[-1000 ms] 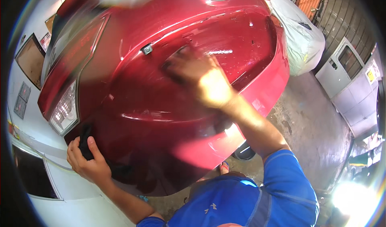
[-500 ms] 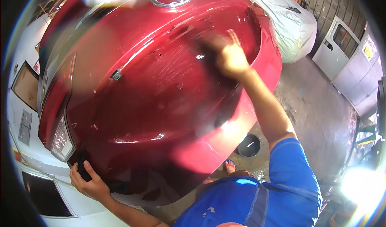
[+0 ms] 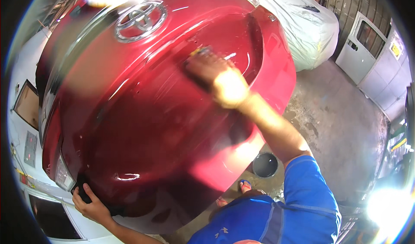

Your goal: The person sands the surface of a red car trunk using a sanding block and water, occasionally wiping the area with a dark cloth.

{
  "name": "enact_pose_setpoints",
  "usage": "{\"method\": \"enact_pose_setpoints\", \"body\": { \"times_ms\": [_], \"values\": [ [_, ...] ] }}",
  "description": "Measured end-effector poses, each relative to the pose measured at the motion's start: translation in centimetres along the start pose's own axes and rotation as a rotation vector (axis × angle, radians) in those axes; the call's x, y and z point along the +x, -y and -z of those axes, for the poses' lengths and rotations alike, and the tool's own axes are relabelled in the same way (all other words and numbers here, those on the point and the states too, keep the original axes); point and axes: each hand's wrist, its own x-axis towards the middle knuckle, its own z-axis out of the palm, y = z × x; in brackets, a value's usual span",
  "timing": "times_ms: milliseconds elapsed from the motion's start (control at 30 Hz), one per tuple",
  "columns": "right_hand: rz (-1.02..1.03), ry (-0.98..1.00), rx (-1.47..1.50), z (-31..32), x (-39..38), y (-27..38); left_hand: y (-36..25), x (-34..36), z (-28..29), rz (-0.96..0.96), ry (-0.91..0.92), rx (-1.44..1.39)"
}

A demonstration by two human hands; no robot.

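Observation:
A glossy red car trunk lid (image 3: 142, 118) fills the middle of the view, wet-looking in places, with a round chrome emblem (image 3: 141, 21) near its top. My right hand (image 3: 216, 75) lies over its upper right part, smeared by motion. Under its fingers shows a small dark piece with a yellowish edge, too blurred to name. My left hand (image 3: 93, 207) is at the lower left corner beside the tail lamp (image 3: 64, 174). Its fingers curl around a soft-looking black thing (image 3: 83, 185) at the panel's edge; whether that is cloth I cannot tell.
A dark bucket (image 3: 265, 165) stands on the wet concrete floor (image 3: 337, 114), near my sandalled foot (image 3: 245, 186). Behind on the right is a vehicle under a pale cover (image 3: 298, 27). A loose white vehicle door (image 3: 363, 47) leans by the wall. White bodywork (image 3: 32, 142) stands close on the left.
My right hand has moved left across the red panel. The view has shifted, so the emblem appears farther left and lower. My left hand stays at the lower left corner.

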Motion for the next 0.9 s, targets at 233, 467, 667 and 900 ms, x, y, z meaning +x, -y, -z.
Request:
{"method": "enact_pose_setpoints", "body": {
  "times_ms": [233,467,667,900],
  "values": [
    [-0.081,-0.026,-0.061,2.8,-0.2,-12.7,-2.5,0.0,-0.3,-0.043,-0.022,-0.014],
    [0.068,0.063,-0.093,3.3,0.4,-11.2,-0.2,0.1,-0.1,-0.044,-0.046,-0.016],
    [0.094,0.079,0.012,2.3,0.6,-11.0,-0.1,-0.1,-0.5,-0.008,-0.019,-0.010],
    [-0.142,0.187,-0.374,4.5,0.9,-16.2,-0.9,-0.3,-0.7,-0.006,-0.059,-0.059]
  ]
}}
